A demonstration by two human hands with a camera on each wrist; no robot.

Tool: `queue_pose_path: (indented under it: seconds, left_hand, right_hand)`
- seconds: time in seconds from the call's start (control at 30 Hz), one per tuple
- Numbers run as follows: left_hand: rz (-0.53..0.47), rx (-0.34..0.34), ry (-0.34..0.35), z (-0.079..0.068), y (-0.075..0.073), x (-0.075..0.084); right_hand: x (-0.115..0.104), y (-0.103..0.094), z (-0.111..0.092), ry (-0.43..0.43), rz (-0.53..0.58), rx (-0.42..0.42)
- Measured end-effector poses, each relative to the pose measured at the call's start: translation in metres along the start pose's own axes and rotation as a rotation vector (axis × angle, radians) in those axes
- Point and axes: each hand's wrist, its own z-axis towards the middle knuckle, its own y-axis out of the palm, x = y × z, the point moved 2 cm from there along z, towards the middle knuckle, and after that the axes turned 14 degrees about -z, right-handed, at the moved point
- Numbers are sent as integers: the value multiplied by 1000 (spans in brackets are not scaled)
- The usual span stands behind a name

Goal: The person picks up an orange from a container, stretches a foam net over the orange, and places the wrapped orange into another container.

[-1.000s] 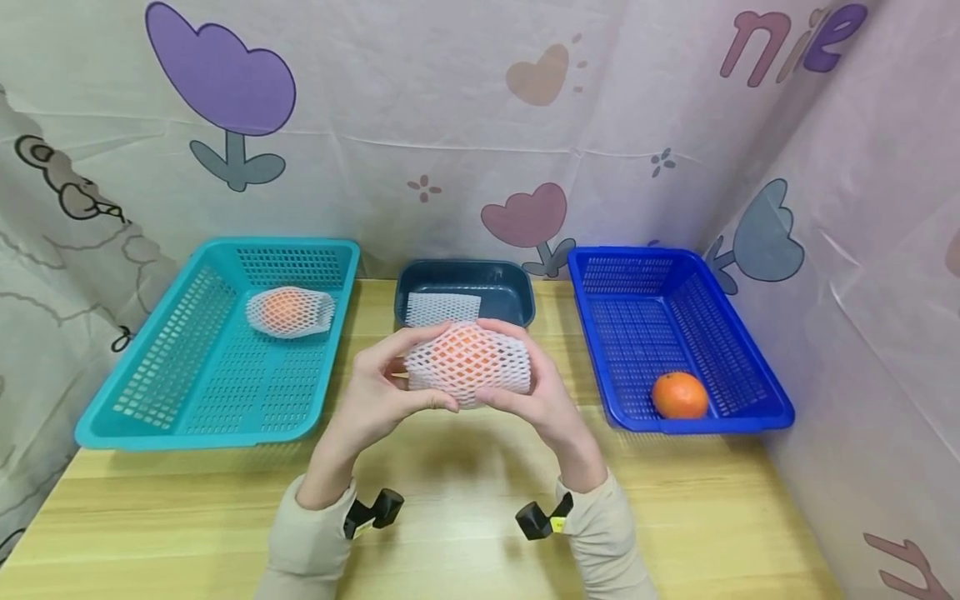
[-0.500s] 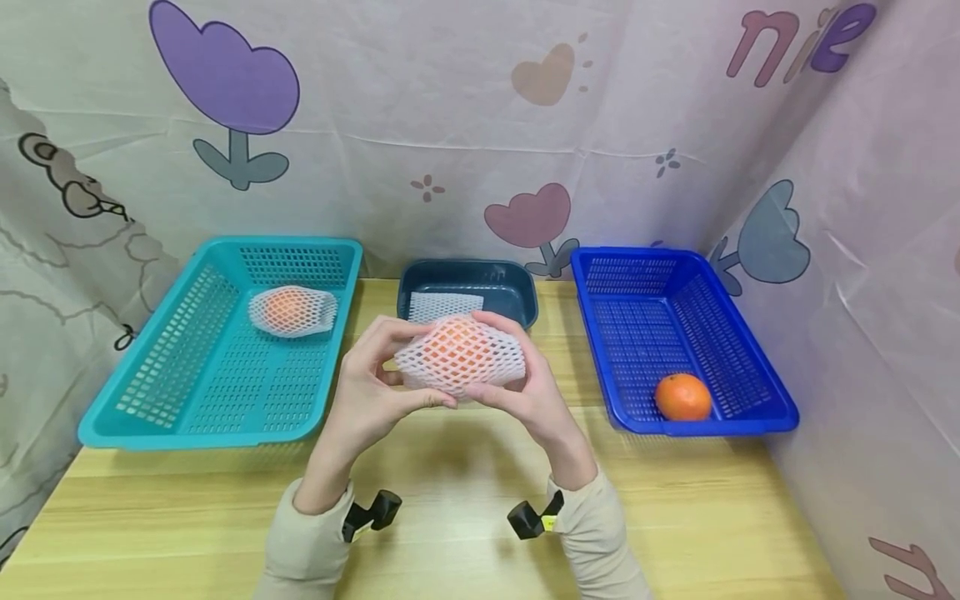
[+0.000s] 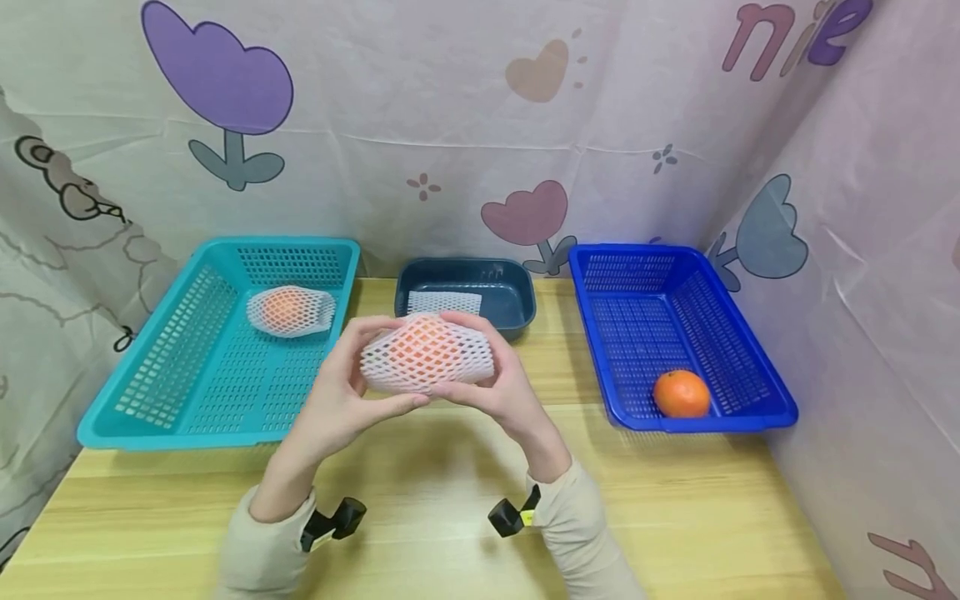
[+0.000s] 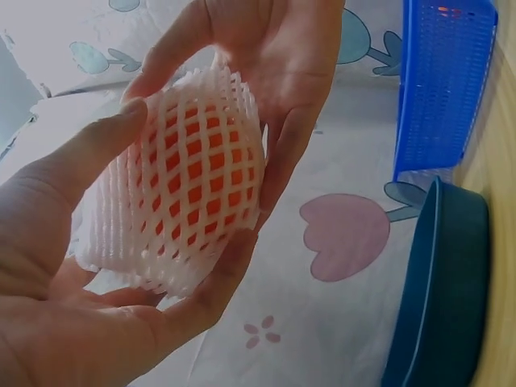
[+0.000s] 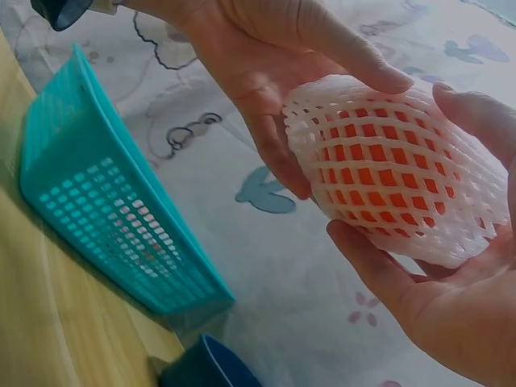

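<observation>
An orange in a white foam net sleeve [image 3: 426,354] is held up above the table between both hands. My left hand [image 3: 341,392] grips its left end, thumb below and fingers over the top. From the other side my right hand [image 3: 498,379] grips the right part in the same way. In the left wrist view the net [image 4: 189,173] stretches over the fruit, and its ends reach past it toward each palm. The right wrist view shows the orange skin [image 5: 383,165] through the diamond holes.
At left a teal basket [image 3: 206,437] holds another netted orange [image 3: 288,311]. A dark blue-green tray [image 3: 517,304] with a white foam net [image 3: 446,302] stands at the back middle. On the right, a bare orange [image 3: 681,393] lies in a blue basket [image 3: 592,350].
Both hands have moved left with the netted orange, and slightly up, toward the teal basket. The grip stays on both ends. The baskets and tray stay in place.
</observation>
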Motion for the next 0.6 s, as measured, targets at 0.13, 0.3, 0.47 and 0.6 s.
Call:
queue_pose_path:
  seconds: [0.13, 0.3, 0.47, 0.6]
  left_hand:
    - [25, 43, 11, -10, -18, 7]
    - [28, 83, 25, -23, -47, 19]
    - [97, 104, -69, -28, -86, 27]
    - [-13, 62, -183, -30, -126, 27]
  right_hand:
    - [1, 14, 11, 4, 7, -47]
    - [4, 36, 28, 6, 22, -100]
    - [11, 67, 47, 48, -25, -110]
    - [17, 96, 65, 170, 40, -131]
